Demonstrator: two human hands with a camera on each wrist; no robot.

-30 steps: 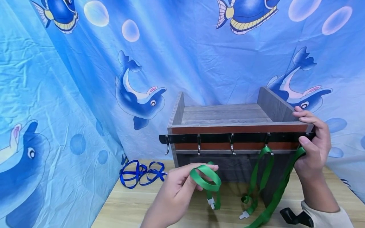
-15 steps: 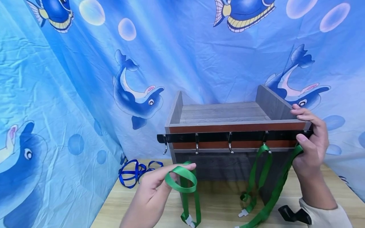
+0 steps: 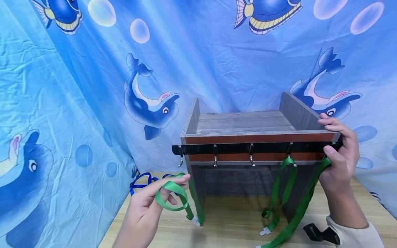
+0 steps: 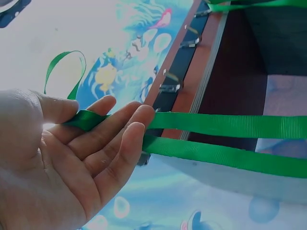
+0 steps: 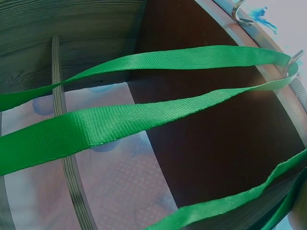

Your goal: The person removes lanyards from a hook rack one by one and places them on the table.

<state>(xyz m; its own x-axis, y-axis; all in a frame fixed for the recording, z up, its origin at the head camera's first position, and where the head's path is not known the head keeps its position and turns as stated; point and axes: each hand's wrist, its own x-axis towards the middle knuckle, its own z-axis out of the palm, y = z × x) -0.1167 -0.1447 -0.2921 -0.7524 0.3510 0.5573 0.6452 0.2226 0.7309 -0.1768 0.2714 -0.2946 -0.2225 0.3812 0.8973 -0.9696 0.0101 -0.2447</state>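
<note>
My left hand (image 3: 144, 203) pinches a green lanyard (image 4: 225, 125) between thumb and index finger, left of the grey wooden shelf (image 3: 245, 122). A small loop stands up above the thumb, and two strands with a white clip (image 3: 195, 220) dangle below. The other left fingers are loosely bent. My right hand (image 3: 342, 160) grips the shelf's front right corner, thumb at the end of a black hook rail (image 3: 201, 149). Another green lanyard (image 3: 289, 187) hangs on a hook (image 5: 291, 67). A further green lanyard (image 3: 304, 210) drops from below the right thumb.
Bare silver hooks, one of them the leftmost hook (image 3: 181, 158), line the rail's left part. Blue lanyards (image 3: 136, 186) lie on the wooden table (image 3: 235, 220) behind the left hand. A black object (image 3: 322, 235) sits by the right sleeve. A blue sea-print curtain (image 3: 217, 69) encloses the back.
My left hand has moved left with the green lanyard, from in front of the shelf to beside its left side, overlapping the blue lanyards. The right hand keeps its grip.
</note>
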